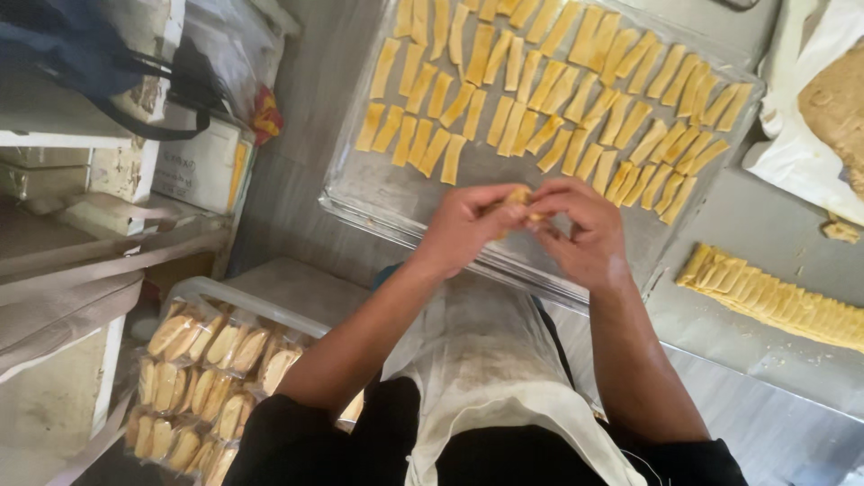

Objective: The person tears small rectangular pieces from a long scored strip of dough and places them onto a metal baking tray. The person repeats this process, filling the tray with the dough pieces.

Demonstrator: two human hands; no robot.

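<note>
My left hand [468,225] and my right hand [576,229] meet over the near edge of a metal baking tray [378,193], both pinching one small yellow dough piece [518,196] between their fingertips. Rows of several yellow dough strips [549,85] lie on the tray beyond my hands. A ridged slab of cut yellow dough [774,297] rests on the steel table [747,225] to the right of my right forearm.
A lump of brown dough on white plastic [841,108] sits at the far right. Below left, a crate holds several clear bags of biscuits [202,378]. Boxes and shelves [108,162] stand at the left. A white apron [486,360] covers my front.
</note>
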